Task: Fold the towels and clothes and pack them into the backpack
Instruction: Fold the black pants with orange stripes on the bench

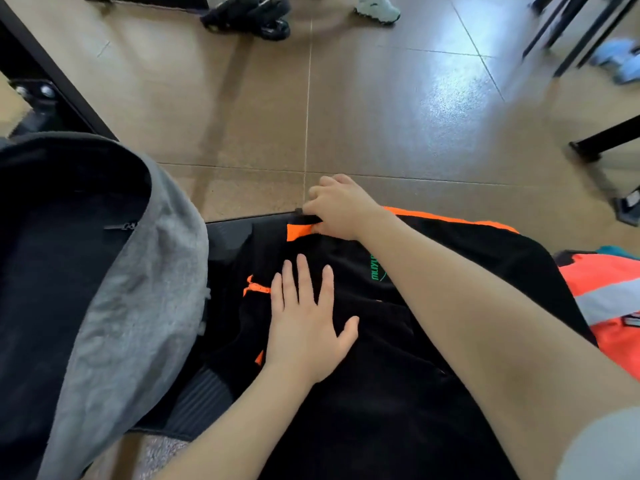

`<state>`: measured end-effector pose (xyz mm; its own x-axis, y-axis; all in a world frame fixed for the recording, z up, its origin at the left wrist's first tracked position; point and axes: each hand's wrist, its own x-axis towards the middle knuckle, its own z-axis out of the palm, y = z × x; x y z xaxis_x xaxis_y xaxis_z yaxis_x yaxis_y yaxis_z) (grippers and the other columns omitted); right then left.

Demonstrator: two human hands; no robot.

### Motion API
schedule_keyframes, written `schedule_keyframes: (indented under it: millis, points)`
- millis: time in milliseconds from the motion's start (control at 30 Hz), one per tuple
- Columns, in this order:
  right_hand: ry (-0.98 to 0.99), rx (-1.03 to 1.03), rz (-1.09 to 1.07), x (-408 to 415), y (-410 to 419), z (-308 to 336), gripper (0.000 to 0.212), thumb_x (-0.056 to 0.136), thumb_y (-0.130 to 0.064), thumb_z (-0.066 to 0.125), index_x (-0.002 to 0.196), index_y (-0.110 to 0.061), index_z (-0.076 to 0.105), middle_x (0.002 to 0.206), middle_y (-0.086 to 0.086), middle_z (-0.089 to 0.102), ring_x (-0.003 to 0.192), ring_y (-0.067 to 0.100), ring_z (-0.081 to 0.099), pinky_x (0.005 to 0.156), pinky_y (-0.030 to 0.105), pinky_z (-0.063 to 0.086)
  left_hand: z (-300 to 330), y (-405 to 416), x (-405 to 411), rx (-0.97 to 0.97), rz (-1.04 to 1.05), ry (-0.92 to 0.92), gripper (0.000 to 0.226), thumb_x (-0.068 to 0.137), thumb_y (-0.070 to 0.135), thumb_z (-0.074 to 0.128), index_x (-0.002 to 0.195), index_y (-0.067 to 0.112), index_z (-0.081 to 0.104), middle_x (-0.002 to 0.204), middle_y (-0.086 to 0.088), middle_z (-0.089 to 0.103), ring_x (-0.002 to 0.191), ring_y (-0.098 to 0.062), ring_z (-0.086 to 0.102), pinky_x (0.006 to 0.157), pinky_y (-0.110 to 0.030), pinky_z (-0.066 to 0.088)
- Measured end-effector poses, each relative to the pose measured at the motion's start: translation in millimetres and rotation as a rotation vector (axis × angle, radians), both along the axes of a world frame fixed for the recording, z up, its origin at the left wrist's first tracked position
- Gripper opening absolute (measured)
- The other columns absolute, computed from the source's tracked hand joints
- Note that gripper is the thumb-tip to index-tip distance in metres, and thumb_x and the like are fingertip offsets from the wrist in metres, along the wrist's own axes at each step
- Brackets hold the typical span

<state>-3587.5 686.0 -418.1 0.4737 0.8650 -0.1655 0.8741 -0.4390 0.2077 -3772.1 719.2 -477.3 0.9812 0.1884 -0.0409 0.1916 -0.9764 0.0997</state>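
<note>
Curled over the far edge of the black garment (398, 358), the right hand (337, 209) pinched its orange trim (299, 232). Nearer the person, the left hand (306, 323) lay flat on the same cloth, fingers spread. Just left stood the open grey backpack (138, 289); an orange vest (609, 306) lay at the right.

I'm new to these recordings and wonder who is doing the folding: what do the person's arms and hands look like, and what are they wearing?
Both are bare: no gloves, rings, watch or bracelets show on the left hand or the right hand. The forearms are uncovered too. Only at the lower right corner does the edge of a light grey short sleeve show on the right arm. No cables or markings.
</note>
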Motion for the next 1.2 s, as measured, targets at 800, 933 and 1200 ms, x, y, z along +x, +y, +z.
schedule_keyframes:
  millis: [800, 933, 1200]
  points:
    - [0.060, 0.321, 0.315, 7, -47, -20, 0.036, 0.084, -0.011, 0.057, 0.119, -0.009, 0.053, 0.103, 0.009, 0.063, 0.103, 0.028, 0.059, 0.115, 0.029, 0.007, 2, 5, 19, 0.006, 0.278, -0.167, 0.085, 0.073, 0.065, 0.006, 0.149, 0.026, 0.011, 0.150, 0.000, 0.028, 0.131, -0.022, 0.031, 0.101, -0.035, 0.029]
    - [-0.148, 0.258, 0.342, 22, -54, -16, 0.031, 0.070, -0.035, 0.077, 0.086, -0.009, 0.068, 0.076, 0.005, 0.067, 0.079, 0.026, 0.065, 0.111, 0.039, 0.028, 7, 18, 40, 0.032, 0.310, -0.092, 0.073, 0.086, 0.059, 0.030, 0.148, 0.026, 0.012, 0.138, -0.001, 0.033, 0.119, -0.024, 0.036, 0.095, -0.036, 0.031]
    - [-0.120, 0.320, 0.357, 35, -65, 10, 0.022, 0.059, -0.013, 0.076, 0.073, -0.006, 0.059, 0.073, 0.009, 0.065, 0.100, 0.031, 0.065, 0.107, 0.049, 0.029, 10, 12, 42, 0.031, 0.393, -0.094, 0.073, 0.077, 0.054, 0.031, 0.134, 0.013, 0.048, 0.113, -0.011, 0.057, 0.091, -0.031, 0.057, 0.072, -0.040, 0.046]
